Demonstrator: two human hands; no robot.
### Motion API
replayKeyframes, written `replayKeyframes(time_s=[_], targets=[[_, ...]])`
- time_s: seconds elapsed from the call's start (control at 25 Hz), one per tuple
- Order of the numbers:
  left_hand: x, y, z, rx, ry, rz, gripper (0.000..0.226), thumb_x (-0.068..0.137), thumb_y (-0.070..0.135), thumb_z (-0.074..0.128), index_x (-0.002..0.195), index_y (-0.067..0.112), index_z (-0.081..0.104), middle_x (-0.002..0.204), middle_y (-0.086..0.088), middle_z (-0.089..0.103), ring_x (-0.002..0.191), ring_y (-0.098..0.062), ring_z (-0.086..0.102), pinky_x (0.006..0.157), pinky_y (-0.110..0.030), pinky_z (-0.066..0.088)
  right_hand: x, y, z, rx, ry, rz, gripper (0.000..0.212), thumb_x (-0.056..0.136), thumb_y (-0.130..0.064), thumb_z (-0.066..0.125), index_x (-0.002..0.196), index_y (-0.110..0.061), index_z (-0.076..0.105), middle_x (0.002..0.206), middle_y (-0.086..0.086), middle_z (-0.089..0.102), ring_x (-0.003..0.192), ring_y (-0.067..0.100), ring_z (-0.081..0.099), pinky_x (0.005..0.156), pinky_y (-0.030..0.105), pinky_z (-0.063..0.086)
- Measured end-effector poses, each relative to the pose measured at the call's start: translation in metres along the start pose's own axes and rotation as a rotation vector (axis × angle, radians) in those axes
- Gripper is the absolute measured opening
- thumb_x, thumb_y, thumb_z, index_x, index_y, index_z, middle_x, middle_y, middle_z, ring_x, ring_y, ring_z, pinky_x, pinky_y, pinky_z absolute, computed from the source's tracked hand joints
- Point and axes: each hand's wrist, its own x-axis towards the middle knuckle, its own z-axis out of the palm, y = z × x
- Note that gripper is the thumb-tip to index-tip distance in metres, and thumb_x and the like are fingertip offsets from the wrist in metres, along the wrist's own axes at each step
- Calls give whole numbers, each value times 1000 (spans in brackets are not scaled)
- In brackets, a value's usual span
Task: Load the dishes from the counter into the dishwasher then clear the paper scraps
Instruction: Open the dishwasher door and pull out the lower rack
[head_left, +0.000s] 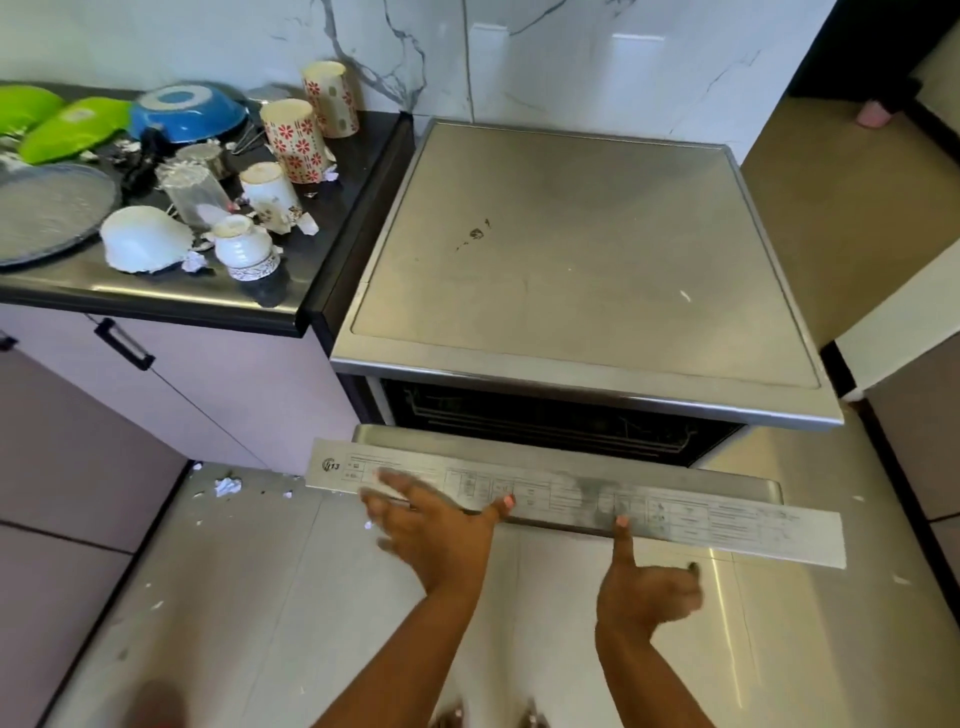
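Note:
The steel dishwasher (571, 249) stands right of the counter, its door (545, 488) tilted partly open with the dark rack space showing behind. My left hand (431, 525) is spread at the door's top edge, thumb on the strip. The right hand (641, 582) touches that edge with one straight finger and grips nothing. On the counter (156, 296) sit two floral tumblers (293, 140), a blue bowl (187, 111), green plates (67, 130), an upturned white bowl (143, 239), white cups (244, 249), a glass (195, 189) and paper scraps (192, 260).
A grey round tray (47, 208) lies at the counter's left. More paper scraps (227, 486) litter the floor by the pink cabinet (171, 389). Tiled floor stretches in front of the dishwasher and a passage opens at its right.

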Motion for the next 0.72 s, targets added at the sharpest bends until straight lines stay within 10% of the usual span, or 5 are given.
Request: replayKeyframes(time_s=[0.12,0.24,0.44,0.72], targets=[[22,-16,-13,468,8,591,129,51,86,47,151,13,8,156,-21,-1,143,-39,-10,110,-53,-20,3,-2,-10,-354,39,-667,78,84,-36,60,142,2,23,148,30,18,139,43,13,115,52,13],[46,-12,-25,630,-267,584,109,59,86,49,145,23,25,153,-3,24,145,-27,8,111,-55,-13,4,-24,8,-606,-360,-961,54,88,-38,33,128,-7,54,144,18,41,140,33,23,117,44,9],[75,-7,-41,413,-431,464,49,77,61,61,109,25,66,111,2,59,104,-17,53,92,-33,45,-19,-59,29,-937,-569,-814,44,91,-51,44,90,-11,60,91,2,54,89,20,53,70,29,40],[70,-93,-32,559,-998,244,36,71,44,77,101,25,74,108,5,70,99,-15,63,94,-30,48,-45,0,24,-1277,-1039,-310,45,92,-48,50,76,-7,58,73,10,57,75,26,58,64,28,40]])
